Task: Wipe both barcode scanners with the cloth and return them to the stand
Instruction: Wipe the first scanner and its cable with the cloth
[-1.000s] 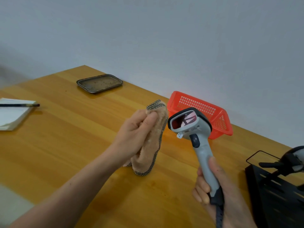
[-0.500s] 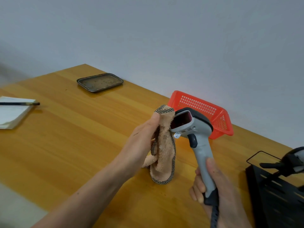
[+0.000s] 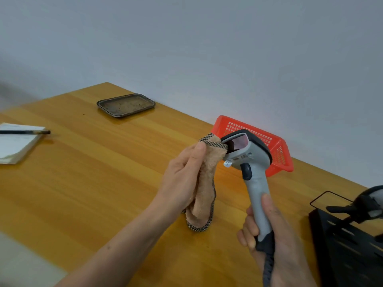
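Stand point(image 3: 342, 255) is cradling second scanner point(image 3: 371, 203); I'm watching left hand point(image 3: 182, 179) pinching cloth point(image 3: 207, 183) against scanner point(image 3: 255, 162), right hand point(image 3: 271, 235) gripping its handle.

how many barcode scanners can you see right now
2. The grey scanner is gripped by its handle in the right hand, window against the cloth. The dark scanner, partly cut off, sits on the black stand at the right edge.

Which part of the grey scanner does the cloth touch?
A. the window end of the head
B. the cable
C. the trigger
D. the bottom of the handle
A: the left hand holds the cloth against the window end of the scanner; the right hand grips the handle.
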